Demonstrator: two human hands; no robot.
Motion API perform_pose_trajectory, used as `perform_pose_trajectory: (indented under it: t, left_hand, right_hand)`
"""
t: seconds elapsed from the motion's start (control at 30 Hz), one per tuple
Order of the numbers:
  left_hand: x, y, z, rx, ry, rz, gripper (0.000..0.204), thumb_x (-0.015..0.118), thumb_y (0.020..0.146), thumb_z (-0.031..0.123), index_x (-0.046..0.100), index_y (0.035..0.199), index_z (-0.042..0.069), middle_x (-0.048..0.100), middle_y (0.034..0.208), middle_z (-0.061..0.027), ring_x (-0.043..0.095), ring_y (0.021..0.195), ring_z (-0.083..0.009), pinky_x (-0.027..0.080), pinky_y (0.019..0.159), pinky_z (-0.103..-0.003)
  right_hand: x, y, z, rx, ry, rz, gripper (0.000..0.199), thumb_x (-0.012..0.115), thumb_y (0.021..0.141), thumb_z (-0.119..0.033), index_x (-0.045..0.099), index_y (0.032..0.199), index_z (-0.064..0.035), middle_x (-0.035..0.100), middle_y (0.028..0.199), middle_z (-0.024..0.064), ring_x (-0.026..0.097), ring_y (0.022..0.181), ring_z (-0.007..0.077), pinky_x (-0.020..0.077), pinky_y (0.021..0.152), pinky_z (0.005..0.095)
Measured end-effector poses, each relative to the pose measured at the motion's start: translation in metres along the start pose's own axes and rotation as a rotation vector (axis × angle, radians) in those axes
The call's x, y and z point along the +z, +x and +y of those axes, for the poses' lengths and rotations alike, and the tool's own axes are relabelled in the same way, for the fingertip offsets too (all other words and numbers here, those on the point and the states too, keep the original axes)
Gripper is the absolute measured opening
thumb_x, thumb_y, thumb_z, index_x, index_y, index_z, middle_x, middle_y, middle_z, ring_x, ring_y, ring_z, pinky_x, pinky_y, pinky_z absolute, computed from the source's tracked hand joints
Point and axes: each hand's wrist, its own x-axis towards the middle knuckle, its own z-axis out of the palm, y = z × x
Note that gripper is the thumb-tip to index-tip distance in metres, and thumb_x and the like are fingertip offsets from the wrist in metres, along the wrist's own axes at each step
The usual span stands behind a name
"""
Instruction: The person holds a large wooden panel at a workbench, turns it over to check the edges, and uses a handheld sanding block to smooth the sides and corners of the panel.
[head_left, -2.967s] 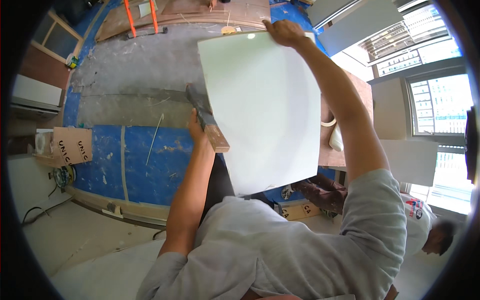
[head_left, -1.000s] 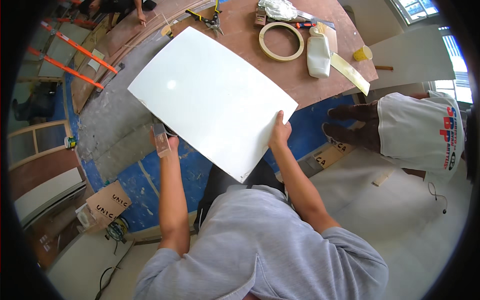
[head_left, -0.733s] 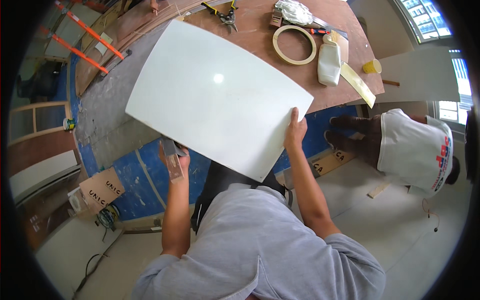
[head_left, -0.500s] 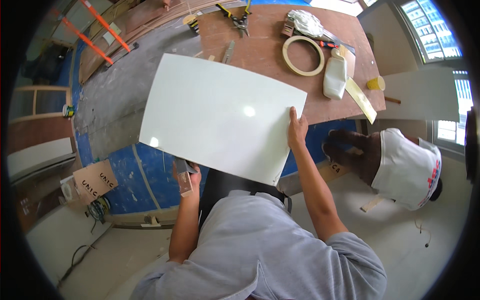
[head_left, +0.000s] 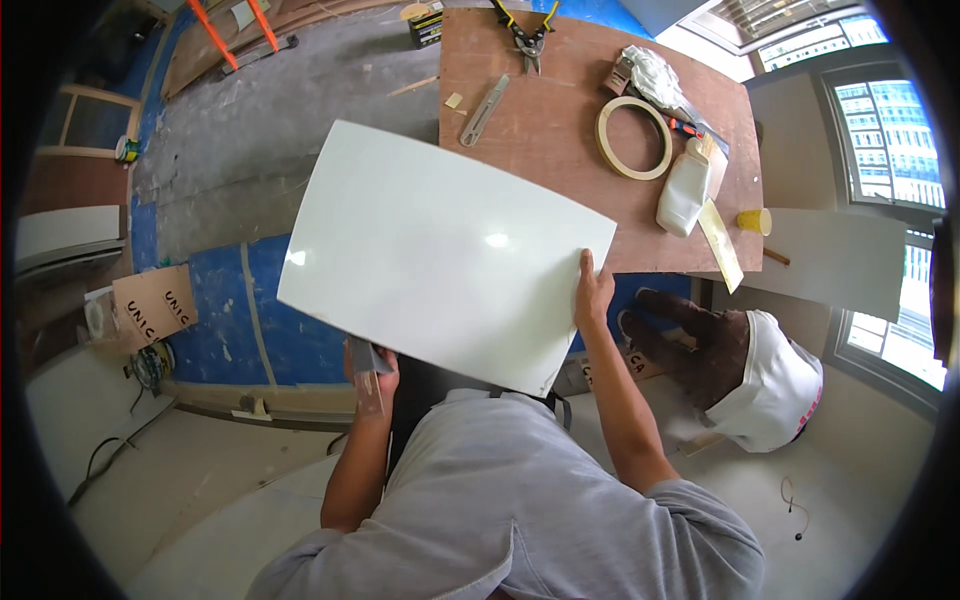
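Note:
A glossy white panel (head_left: pixel 440 250) is tilted in front of me, near the bench's front left corner. My right hand (head_left: pixel 594 290) is closed on its right edge, thumb on the top face. Below the panel's lower left edge, my left hand (head_left: pixel 388 372) grips a small block with a grey sheet (head_left: pixel 368 356) around its upper part. The block's lower end is smeared by motion, and the panel covers some of the left fingers. Whether the block touches the panel's edge I cannot tell.
The brown bench (head_left: pixel 560 170) carries a box cutter (head_left: pixel 485 110), tin snips (head_left: pixel 530 42), a tape roll (head_left: pixel 602 140), a crumpled white cloth (head_left: pixel 655 78), a white bottle (head_left: pixel 684 195) and a yellow cup (head_left: pixel 755 221). A person (head_left: pixel 760 385) bends down at right. Cardboard (head_left: pixel 155 308) lies at left.
My view has shifted, so the bench and its tools appear farther right and lower. The panel sits slightly lower in the picture. Both hands keep their holds; the bent person has shifted position.

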Motion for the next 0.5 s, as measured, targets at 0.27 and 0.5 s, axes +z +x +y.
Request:
perform_pose_trajectory:
  t: [0.27, 0.5]
  left_hand:
    - [-0.002, -0.007, -0.004, 0.054, 0.040, 0.008, 0.034, 0.069, 0.096, 0.040, 0.071, 0.105, 0.008, 0.072, 0.090, -0.0056, 0.060, 0.073, -0.0208, 0.054, 0.070, -0.036]
    - [0.060, 0.036, -0.042, -0.010, -0.060, -0.149, 0.038, 0.066, 0.098, 0.039, 0.066, 0.119, 0.006, 0.070, 0.099, -0.0083, 0.066, 0.085, -0.0245, 0.059, 0.079, -0.041]
  right_hand:
    - [0.006, -0.008, 0.009, 0.068, 0.019, -0.024, 0.058, 0.068, 0.100, -0.045, 0.067, 0.121, 0.0100, 0.073, 0.109, 0.0193, 0.066, 0.096, 0.0243, 0.0526, 0.088, 0.0392]
    - [0.002, 0.054, -0.028, 0.026, -0.171, 0.024, 0.061, 0.066, 0.099, -0.047, 0.069, 0.115, 0.0115, 0.072, 0.106, 0.0278, 0.069, 0.097, 0.0350, 0.0513, 0.089, 0.0442]
